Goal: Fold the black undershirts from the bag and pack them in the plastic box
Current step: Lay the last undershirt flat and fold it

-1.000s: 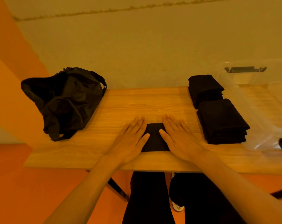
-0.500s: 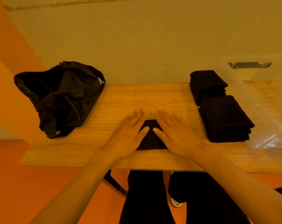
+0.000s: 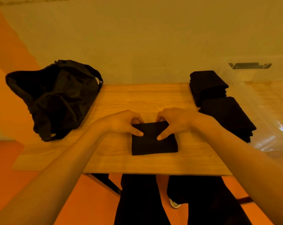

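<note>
1. Folded undershirt (image 3: 154, 140): a small black rectangle lying flat on the bench (image 3: 137, 98), close to its near edge, about mid-width.
2. Left hand (image 3: 121, 123): at the shirt's 10 o'clock corner. Thumb lies on top of the cloth and the fingers curl over the far edge, pinching it.
3. Right hand (image 3: 173, 122): at the 2 o'clock corner, mirrored. Thumb on top, fingers curled over the far edge, pinching the same shirt.
4. Near stack (image 3: 226, 116) of folded black undershirts: at 2 o'clock from the shirt, apart from it.
5. Far stack (image 3: 207, 85): directly beyond the near stack, touching or nearly so; cannot tell which.
6. Plastic box (image 3: 259, 95): clear, at 2 to 3 o'clock, just beside both stacks, with a dark latch on its far wall.
7. Bag (image 3: 56, 98): black, slumped, at 10 o'clock on the bench's left end, well apart from the shirt.
</note>
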The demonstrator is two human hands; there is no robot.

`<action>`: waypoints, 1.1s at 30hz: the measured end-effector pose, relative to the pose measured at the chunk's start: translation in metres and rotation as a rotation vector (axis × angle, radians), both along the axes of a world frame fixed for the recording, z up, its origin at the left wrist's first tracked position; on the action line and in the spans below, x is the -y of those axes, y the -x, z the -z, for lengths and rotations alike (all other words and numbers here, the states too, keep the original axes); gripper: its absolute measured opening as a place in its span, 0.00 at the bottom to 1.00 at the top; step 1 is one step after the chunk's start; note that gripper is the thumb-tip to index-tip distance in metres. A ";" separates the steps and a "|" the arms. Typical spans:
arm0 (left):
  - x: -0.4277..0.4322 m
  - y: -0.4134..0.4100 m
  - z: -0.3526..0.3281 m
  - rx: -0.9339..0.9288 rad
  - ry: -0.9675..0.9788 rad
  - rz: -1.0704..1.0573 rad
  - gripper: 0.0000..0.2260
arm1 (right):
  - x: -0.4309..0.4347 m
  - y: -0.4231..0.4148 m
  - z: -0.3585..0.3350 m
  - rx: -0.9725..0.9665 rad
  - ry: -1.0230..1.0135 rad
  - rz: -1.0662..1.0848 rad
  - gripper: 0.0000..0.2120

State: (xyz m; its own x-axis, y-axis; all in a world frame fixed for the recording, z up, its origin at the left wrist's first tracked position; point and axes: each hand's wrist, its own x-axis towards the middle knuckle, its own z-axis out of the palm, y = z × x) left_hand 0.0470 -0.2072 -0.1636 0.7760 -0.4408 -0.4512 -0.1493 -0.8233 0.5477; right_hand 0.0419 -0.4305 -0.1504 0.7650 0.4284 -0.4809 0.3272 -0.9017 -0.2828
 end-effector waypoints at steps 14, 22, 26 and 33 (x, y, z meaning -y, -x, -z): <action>0.000 0.018 -0.017 -0.282 0.451 -0.144 0.09 | 0.024 0.036 -0.012 -0.154 -0.391 0.253 0.14; 0.072 0.010 -0.041 -0.330 0.940 -0.458 0.19 | 0.059 0.088 -0.042 0.291 -0.664 0.733 0.17; 0.131 -0.017 -0.057 -0.232 0.917 -0.429 0.17 | 0.084 0.097 -0.047 0.502 -0.709 0.973 0.17; 0.211 -0.051 -0.057 -0.157 0.791 -0.322 0.16 | 0.092 0.105 -0.042 0.816 -0.421 1.087 0.22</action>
